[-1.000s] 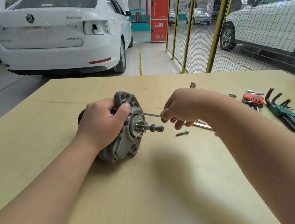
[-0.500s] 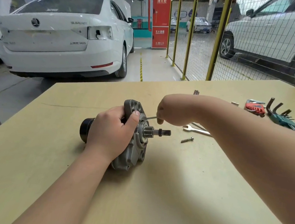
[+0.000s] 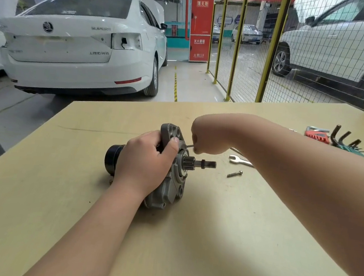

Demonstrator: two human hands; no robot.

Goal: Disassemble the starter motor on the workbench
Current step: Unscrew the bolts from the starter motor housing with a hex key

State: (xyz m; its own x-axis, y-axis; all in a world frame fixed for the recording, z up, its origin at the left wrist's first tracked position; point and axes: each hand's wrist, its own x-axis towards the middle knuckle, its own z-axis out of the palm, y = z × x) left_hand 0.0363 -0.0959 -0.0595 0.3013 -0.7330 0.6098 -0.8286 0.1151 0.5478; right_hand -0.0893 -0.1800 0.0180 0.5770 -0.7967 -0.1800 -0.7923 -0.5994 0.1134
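Observation:
The grey starter motor lies on its side on the wooden workbench, pinion shaft pointing right and black rear end pointing left. My left hand grips the housing from above, thumb on the front flange. My right hand is curled round a thin hex key whose tip meets the flange near the top. Most of the key is hidden in my fist.
A loose bolt and an open-end wrench lie right of the motor. At the far right are a red hex key set and a green one. White cars and a yellow mesh fence stand beyond the bench.
My right hand has moved closer to the flange along the hex key and turned wrist-up. The left hand keeps its grip on the motor. The camera has tilted a little.

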